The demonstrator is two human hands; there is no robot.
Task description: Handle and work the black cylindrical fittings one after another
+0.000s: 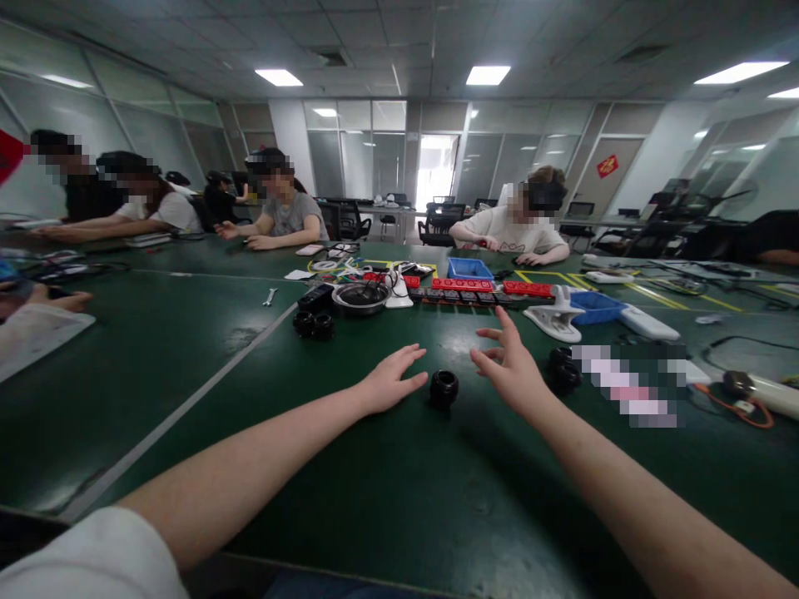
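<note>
A small black ring-shaped part [444, 388] with a round hole on top sits on the green table between my hands. Just left of it is my left hand [394, 378], fingers stretched out and holding nothing. My right hand [508, 359] hovers to its right, fingers spread and nothing in them. Beyond my right wrist stand more black ring parts [565, 368], partly hidden by a blurred patch. Farther off to the left, a group of similar black parts [313, 324] rests on the table.
Across the middle lie a black round bowl-like item [360, 297], red socket strips [462, 285], a white clamp stand [555, 316] and blue bins [596, 308]. A wrench [270, 297] lies left. Several people sit around the table [250, 482]; cables and a white tube lie right.
</note>
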